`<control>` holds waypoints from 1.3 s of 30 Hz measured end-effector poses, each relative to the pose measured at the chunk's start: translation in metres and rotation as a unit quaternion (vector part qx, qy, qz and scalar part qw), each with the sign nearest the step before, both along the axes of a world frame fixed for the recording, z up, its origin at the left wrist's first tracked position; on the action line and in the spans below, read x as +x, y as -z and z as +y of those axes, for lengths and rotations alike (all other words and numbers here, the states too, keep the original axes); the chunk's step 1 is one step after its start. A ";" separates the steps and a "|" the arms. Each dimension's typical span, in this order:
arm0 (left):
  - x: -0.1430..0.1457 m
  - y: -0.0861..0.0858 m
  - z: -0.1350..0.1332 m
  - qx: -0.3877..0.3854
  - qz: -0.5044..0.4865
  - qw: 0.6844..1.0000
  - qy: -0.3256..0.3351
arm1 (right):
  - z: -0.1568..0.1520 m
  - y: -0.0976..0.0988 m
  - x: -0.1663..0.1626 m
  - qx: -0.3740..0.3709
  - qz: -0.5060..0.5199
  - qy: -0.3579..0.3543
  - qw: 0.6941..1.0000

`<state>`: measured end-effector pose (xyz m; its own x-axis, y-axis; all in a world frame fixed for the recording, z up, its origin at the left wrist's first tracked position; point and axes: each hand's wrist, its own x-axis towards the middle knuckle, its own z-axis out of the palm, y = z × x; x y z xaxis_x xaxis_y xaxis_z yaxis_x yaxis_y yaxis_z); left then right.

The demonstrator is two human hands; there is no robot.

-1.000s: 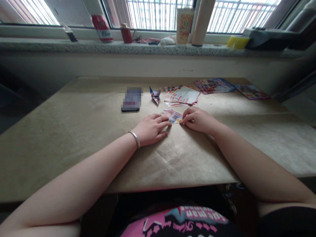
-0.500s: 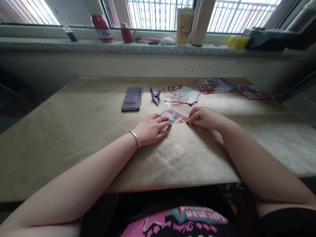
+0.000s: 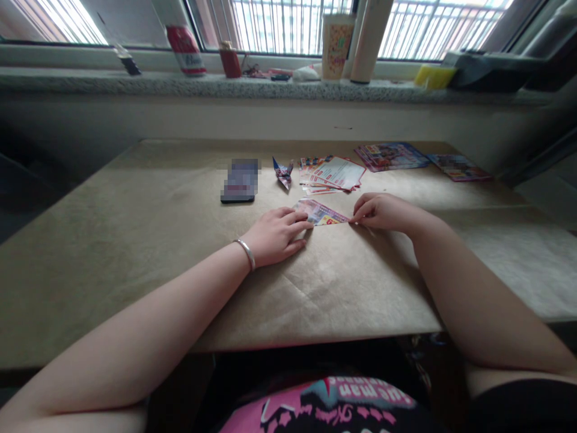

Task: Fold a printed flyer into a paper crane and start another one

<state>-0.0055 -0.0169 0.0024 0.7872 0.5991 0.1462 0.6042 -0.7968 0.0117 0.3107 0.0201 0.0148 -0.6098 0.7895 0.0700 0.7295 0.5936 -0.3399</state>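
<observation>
Colourful printed paper, folded flat to a point, lies mid-frame on the brown kraft-covered table, its left end pinned under the flat, unclenched left hand, seemingly against sliding, while the right hand pinches its right tip.

Two hands are counted, the left hand and the right hand, and one folded sheet. One phone, one paper crane, one pile of cards and two leaflets are also counted. One can, one cup and one flask are seen.
</observation>
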 end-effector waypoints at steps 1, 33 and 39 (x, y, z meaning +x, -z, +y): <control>0.000 0.000 0.000 -0.001 0.002 1.000 0.000 | 0.000 0.000 0.001 -0.001 -0.001 -0.001 1.000; 0.003 -0.002 -0.002 0.023 -0.020 0.999 -0.039 | -0.026 0.013 -0.069 0.177 -0.027 -0.035 0.983; -0.001 -0.001 -0.003 0.034 -0.005 0.999 -0.035 | -0.032 0.009 -0.075 0.220 -0.076 -0.039 0.972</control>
